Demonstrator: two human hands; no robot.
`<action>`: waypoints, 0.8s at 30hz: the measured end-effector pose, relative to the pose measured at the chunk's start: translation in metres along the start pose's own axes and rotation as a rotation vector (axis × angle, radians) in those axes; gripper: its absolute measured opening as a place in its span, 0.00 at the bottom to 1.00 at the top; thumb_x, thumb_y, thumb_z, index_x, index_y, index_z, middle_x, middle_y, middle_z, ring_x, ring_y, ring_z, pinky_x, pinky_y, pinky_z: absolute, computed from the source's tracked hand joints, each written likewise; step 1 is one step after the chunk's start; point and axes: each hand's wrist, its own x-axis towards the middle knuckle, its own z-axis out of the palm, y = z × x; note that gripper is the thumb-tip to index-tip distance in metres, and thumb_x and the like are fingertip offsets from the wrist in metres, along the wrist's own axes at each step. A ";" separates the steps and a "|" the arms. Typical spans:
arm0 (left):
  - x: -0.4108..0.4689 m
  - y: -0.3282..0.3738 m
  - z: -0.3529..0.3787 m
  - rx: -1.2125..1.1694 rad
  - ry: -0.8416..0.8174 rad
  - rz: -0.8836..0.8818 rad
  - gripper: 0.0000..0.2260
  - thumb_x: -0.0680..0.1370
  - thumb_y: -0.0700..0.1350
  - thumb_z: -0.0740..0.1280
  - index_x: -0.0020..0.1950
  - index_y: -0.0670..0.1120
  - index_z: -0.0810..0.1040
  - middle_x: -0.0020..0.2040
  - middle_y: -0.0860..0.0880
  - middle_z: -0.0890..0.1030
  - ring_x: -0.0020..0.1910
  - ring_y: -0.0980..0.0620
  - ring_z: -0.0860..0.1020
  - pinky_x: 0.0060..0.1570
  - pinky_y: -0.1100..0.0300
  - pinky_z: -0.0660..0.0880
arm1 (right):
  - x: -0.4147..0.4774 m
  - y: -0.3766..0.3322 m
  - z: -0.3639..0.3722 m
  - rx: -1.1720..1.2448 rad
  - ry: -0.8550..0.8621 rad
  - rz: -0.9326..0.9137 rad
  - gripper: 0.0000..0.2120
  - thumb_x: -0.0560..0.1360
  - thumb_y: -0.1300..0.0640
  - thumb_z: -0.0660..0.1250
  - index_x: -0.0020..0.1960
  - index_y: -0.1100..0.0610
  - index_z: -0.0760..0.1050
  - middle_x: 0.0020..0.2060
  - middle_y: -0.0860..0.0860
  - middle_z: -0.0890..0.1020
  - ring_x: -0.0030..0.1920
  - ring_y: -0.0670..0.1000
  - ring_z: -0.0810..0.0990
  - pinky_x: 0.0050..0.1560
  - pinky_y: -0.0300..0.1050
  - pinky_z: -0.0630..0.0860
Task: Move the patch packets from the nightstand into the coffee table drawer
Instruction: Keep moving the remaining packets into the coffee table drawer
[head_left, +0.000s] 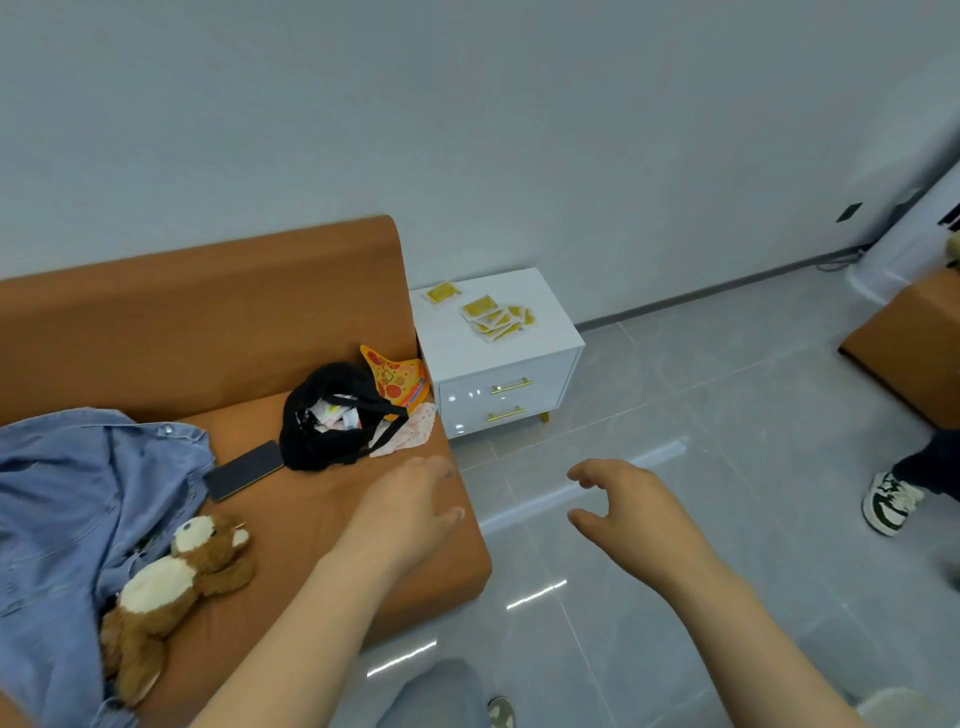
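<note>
Several yellow patch packets (496, 317) lie fanned out on top of the white nightstand (457, 343), with one more packet (442, 292) apart near its back left corner. The nightstand stands against the wall beside the sofa. My left hand (410, 506) hovers over the sofa's front corner, fingers loosely apart, holding nothing. My right hand (626, 501) hangs over the floor, fingers curled apart and empty. Both hands are well short of the nightstand. The coffee table drawer is not in view.
An orange sofa (218, 306) holds a denim shirt (67, 509), a plush bear (176, 587), a phone (243, 470), a black bag (332, 415) and a pizza-print pouch (397, 376). Another person's shoe (891, 501) stands at right. A brown cabinet (909, 343) is at far right.
</note>
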 end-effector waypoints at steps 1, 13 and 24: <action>0.014 0.005 -0.002 0.005 0.005 -0.003 0.20 0.77 0.50 0.66 0.67 0.51 0.70 0.65 0.52 0.74 0.63 0.52 0.73 0.60 0.58 0.71 | 0.012 0.005 -0.006 0.001 -0.003 -0.002 0.21 0.76 0.53 0.66 0.68 0.49 0.70 0.62 0.47 0.76 0.62 0.46 0.74 0.60 0.38 0.69; 0.172 0.047 -0.028 0.023 -0.008 0.013 0.20 0.77 0.49 0.65 0.68 0.51 0.69 0.64 0.51 0.74 0.62 0.51 0.73 0.58 0.59 0.71 | 0.157 0.036 -0.067 -0.032 -0.026 0.007 0.21 0.76 0.54 0.66 0.68 0.49 0.70 0.61 0.47 0.76 0.62 0.46 0.73 0.60 0.37 0.69; 0.289 0.081 -0.044 0.012 0.036 -0.104 0.20 0.76 0.49 0.65 0.67 0.50 0.70 0.64 0.51 0.74 0.62 0.52 0.73 0.57 0.59 0.72 | 0.297 0.079 -0.115 -0.047 -0.108 -0.094 0.21 0.76 0.55 0.66 0.68 0.50 0.70 0.62 0.48 0.76 0.62 0.46 0.74 0.60 0.37 0.69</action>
